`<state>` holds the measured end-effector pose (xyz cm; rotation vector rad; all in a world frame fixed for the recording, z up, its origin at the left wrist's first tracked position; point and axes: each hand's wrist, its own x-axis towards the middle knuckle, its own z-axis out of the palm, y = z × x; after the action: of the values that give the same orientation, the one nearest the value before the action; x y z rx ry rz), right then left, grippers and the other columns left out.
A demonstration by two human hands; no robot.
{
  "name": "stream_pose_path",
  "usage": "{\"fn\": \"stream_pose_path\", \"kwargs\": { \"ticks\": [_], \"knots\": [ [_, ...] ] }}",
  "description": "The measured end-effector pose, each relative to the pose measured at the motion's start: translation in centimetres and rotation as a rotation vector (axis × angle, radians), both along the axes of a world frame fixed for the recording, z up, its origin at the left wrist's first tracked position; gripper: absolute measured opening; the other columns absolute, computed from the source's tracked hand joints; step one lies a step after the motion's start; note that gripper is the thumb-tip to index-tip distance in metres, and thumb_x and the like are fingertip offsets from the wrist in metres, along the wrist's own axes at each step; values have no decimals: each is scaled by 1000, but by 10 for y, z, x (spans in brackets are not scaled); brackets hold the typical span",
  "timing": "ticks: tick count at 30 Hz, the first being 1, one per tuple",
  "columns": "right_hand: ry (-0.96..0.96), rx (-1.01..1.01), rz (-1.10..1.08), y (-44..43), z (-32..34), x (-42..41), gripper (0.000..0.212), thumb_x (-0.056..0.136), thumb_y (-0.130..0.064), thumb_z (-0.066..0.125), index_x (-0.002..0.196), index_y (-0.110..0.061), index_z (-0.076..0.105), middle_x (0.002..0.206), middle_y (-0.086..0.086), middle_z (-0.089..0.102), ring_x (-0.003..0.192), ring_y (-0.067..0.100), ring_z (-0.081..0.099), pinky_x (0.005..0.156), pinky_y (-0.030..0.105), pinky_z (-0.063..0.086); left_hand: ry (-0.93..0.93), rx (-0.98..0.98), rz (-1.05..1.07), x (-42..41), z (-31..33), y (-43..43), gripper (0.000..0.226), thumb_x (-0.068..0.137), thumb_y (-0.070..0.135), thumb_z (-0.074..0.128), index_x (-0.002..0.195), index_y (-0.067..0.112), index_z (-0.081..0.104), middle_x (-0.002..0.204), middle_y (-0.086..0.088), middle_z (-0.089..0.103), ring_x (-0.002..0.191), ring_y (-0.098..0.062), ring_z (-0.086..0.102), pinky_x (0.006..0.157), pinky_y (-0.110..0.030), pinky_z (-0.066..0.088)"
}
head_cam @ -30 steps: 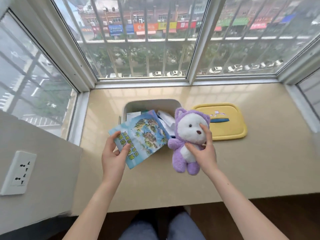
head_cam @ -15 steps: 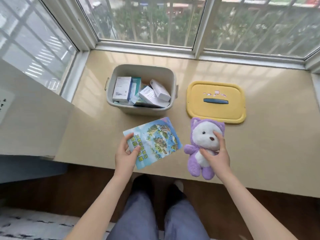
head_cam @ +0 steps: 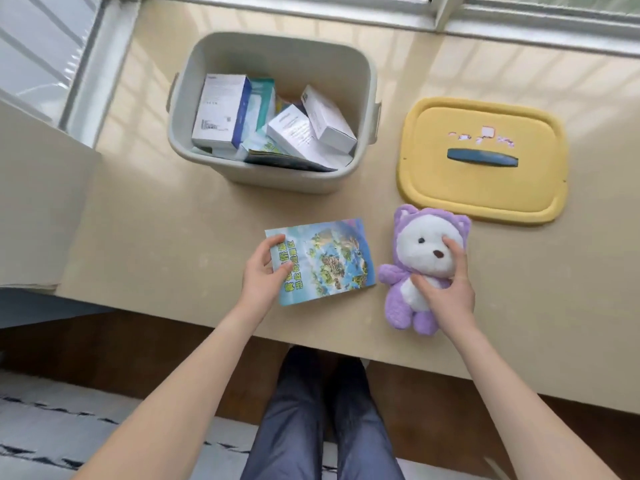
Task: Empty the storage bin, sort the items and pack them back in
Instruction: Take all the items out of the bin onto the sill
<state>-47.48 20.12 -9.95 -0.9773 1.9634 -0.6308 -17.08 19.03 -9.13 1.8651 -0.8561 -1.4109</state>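
Fuzzy plush bear (head_cam: 426, 258), glossy paper booklet (head_cam: 325, 259), matt plastic bin (head_cam: 277, 178) (lid (head_cam: 485, 188) likewise), smooth, faintly shiny sill (head_cam: 166, 237).

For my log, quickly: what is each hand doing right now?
Left hand: holds the colourful booklet.
Right hand: grips the purple plush bear.

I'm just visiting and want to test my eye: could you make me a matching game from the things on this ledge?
1 storage bin
2 yellow lid
3 plush toy
4 booklet

a gripped by the right hand
b holds boxes
c lies flat, right of the storage bin
d pinched by the left hand

Pairs: 1-b, 2-c, 3-a, 4-d
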Motion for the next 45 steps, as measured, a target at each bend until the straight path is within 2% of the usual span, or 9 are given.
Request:
{"fn": "stream_pose_path", "kwargs": {
  "ticks": [6, 13, 16, 19, 25, 30, 35, 41, 45],
  "knots": [
    [31, -62, 23, -5, -12, -2, 75, 76, -33, 79, 131, -60, 35, 131, 0, 52, 111, 16, 56, 92, 31, 45, -55, 21, -22, 3, -26, -8, 44, 90, -5, 60, 128, 18, 56, 107, 0, 66, 83, 4, 67, 73, -19, 57],
    [67, -108, -71, 3, -13, 11, 79, 75, -26, 80, 135, -51, 36, 120, -3, 49, 109, 17, 52, 92, 30, 43, -112, 40, 380, -21, -30, 10, 44, 88, 1, 64, 126, 21, 54, 110, -4, 65, 87, -8, 65, 82, -23, 55],
    [79, -122, -92, 4, -14, 17, 78, 75, -25, 79, 136, -50, 35, 116, -5, 46, 105, 16, 50, 90, 29, 41, -130, 68, 500, -48, -32, 28, 45, 88, 2, 66, 129, 16, 52, 112, -8, 63, 94, -17, 63, 72, -8, 49],
    [82, -140, -94, 6, -19, 17, 78, 75, -23, 79, 136, -48, 35, 118, -8, 46, 108, 15, 49, 93, 31, 42, -81, 131, 559, -70, -39, 41, 46, 88, 10, 70, 128, 20, 49, 109, -6, 68, 90, -15, 66, 60, -4, 45],
    [58, -178, -96, 9, -25, 14, 79, 76, -19, 78, 136, -48, 35, 126, -29, 42, 118, 4, 47, 99, 28, 40, -180, 280, 404, -84, -46, 62, 45, 87, 32, 72, 121, 30, 42, 88, 12, 66, 71, 3, 61, 48, -9, 37],
    [67, -186, -90, 10, -26, 14, 80, 76, -22, 78, 137, -49, 34, 133, -19, 44, 121, 6, 46, 104, 34, 41, -286, 311, 208, -77, -49, 73, 47, 88, 45, 67, 125, 32, 42, 75, 8, 68, 68, -13, 67, 55, -27, 49],
    [91, -174, -44, 12, -25, 11, 80, 77, -24, 77, 137, -50, 31, 130, -13, 43, 117, 10, 48, 102, 40, 43, -448, 299, -33, -69, -48, 79, 47, 91, 41, 63, 131, 34, 37, 71, 8, 65, 66, -5, 59, 52, -26, 41],
    [166, -97, 65, 12, -16, 6, 81, 79, -42, 74, 139, -58, 22, 126, 4, 46, 114, 27, 53, 94, 40, 45, -481, 299, -55, -67, -39, 77, 47, 92, 37, 63, 132, 32, 38, 72, 11, 63, 64, -2, 56, 49, -24, 38],
    [307, -158, 136, 18, 17, 2, 77, 80, -53, 65, 144, -51, 23, 137, 10, 43, 124, 30, 45, 101, 45, 43, -472, 203, -48, -59, 6, 69, 47, 93, 40, 62, 134, 30, 43, 89, 12, 63, 73, 0, 57, 55, -23, 40]
  ]
}}
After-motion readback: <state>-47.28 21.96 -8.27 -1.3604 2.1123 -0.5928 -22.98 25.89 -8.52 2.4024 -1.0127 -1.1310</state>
